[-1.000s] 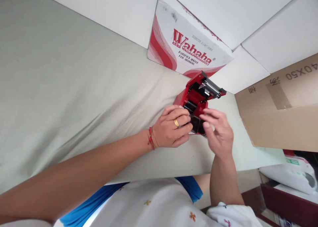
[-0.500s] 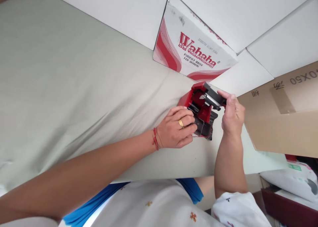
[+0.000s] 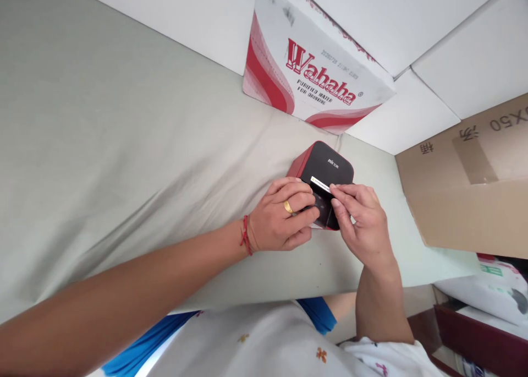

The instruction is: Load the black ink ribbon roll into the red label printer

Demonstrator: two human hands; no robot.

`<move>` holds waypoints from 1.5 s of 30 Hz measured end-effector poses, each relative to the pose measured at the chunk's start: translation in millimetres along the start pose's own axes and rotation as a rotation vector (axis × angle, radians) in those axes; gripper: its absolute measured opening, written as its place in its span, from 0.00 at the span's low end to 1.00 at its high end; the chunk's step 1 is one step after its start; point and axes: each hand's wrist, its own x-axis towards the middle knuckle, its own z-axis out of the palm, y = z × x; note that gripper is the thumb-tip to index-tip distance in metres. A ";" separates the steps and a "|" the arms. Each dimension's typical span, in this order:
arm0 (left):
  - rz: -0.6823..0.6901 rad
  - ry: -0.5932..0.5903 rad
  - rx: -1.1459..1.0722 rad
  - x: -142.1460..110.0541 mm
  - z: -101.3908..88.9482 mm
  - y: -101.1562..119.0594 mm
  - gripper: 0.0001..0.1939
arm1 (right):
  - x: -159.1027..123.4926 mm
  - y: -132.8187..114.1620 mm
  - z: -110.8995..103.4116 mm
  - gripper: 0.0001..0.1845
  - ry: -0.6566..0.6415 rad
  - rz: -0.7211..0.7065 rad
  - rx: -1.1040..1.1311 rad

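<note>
A small red-and-black label printer point(image 3: 330, 165) stands on the cloth-covered table with its lid down. A white sticker strip point(image 3: 319, 183) with a yellow mark runs along the lid's front edge. My left hand point(image 3: 284, 214), with a gold ring, grips the printer's left front side, its fingers curled over the black front panel. At the right end of the sticker strip, my right hand point(image 3: 361, 217) presses thumb and fingertips together against the lid's front edge. Those fingertips hide part of the slot, so anything small between them cannot be seen.
Behind the printer a white-and-red Wahaha water carton point(image 3: 317, 63) leans by the white wall panels. A large brown cardboard box point(image 3: 466, 184) is at the right. Below it, past the table edge, lie a white bag point(image 3: 490, 294) and a dark red drawer or box point(image 3: 478, 338).
The printer's lid was raised in my right hand, showing the red inside; now it is down. My right hand has moved down and left to the lid's front edge. My left hand stays on the printer.
</note>
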 end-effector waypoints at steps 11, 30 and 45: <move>-0.027 0.049 -0.053 9.5 -2.2 2.2 0.11 | -4.1 -10.3 13.5 0.14 0.128 0.070 0.009; -1.047 -0.126 -0.899 5.9 2.8 -55.8 0.42 | -29.1 -46.9 29.1 0.20 0.188 -0.012 0.144; -0.938 -0.190 -0.918 5.4 -1.7 -53.8 0.42 | -23.9 -38.7 22.2 0.22 0.151 0.015 0.138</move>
